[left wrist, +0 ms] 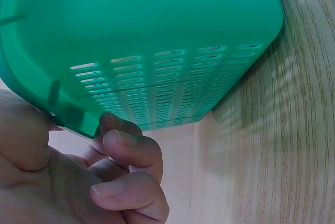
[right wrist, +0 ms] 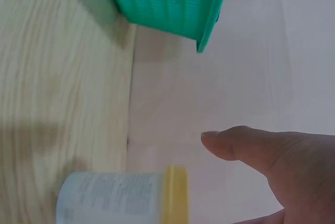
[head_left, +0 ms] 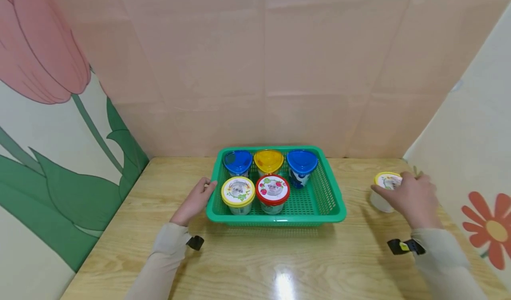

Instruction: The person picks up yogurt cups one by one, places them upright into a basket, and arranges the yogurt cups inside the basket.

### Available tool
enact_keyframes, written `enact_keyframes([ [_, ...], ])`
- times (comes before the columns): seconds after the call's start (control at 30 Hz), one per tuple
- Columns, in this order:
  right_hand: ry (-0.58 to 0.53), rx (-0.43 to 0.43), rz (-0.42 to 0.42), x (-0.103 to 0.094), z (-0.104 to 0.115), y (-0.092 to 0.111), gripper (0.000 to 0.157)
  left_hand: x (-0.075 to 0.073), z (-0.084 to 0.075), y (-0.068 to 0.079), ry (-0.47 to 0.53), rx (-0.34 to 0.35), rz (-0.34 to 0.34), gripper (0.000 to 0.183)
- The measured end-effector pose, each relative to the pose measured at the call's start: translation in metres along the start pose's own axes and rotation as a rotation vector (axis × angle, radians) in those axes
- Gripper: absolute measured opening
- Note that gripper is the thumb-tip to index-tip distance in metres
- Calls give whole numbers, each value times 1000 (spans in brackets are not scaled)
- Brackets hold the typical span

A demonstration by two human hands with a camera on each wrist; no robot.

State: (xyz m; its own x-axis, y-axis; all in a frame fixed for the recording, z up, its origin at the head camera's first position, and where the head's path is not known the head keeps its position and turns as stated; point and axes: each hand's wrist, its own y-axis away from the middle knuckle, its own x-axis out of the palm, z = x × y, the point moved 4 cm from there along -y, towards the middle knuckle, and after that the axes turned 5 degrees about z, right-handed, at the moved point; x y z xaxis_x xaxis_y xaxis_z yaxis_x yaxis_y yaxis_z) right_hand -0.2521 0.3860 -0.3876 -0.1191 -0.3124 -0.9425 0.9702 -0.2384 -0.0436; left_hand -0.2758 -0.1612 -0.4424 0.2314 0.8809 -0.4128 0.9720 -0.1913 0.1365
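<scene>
My left hand (head_left: 196, 202) grips the left rim of a green plastic basket (head_left: 279, 219), with curled fingers (left wrist: 137, 150) under the rim in the left wrist view. At the right of the table is a white tub with a yellow lid (head_left: 386, 180), standing upright. Over its lid is my right hand (head_left: 417, 200), thumb and fingers spread. In the right wrist view the thumb (right wrist: 241, 143) is apart from the tub (right wrist: 118, 198). Inside the basket, a yellow-lidded tub (head_left: 238, 192) and a red-lidded tub (head_left: 273, 191) stand in front.
Behind those two tubs are a blue-lidded cup (head_left: 238, 160), an orange-yellow-lidded cup (head_left: 269, 160) and another blue-lidded cup (head_left: 302, 162). Everything stands on a wooden table (head_left: 247, 264). A pinkish cloth wall (head_left: 263, 69) rises behind, with flower-printed panels at both sides.
</scene>
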Motion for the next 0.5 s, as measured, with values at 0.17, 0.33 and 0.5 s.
enact_keyframes([
  [0.17, -8, 14, 2, 3, -10, 1, 111, 1, 2, -1, 18, 4, 0, 34],
  [0.33, -1, 44, 25, 7, -17, -1, 116, 1, 1, -1, 20, 0, 4, 34],
  [0.5, 0, 54, 37, 11, -22, -3, 117, 1, 1, 0, 22, -3, 2, 35],
])
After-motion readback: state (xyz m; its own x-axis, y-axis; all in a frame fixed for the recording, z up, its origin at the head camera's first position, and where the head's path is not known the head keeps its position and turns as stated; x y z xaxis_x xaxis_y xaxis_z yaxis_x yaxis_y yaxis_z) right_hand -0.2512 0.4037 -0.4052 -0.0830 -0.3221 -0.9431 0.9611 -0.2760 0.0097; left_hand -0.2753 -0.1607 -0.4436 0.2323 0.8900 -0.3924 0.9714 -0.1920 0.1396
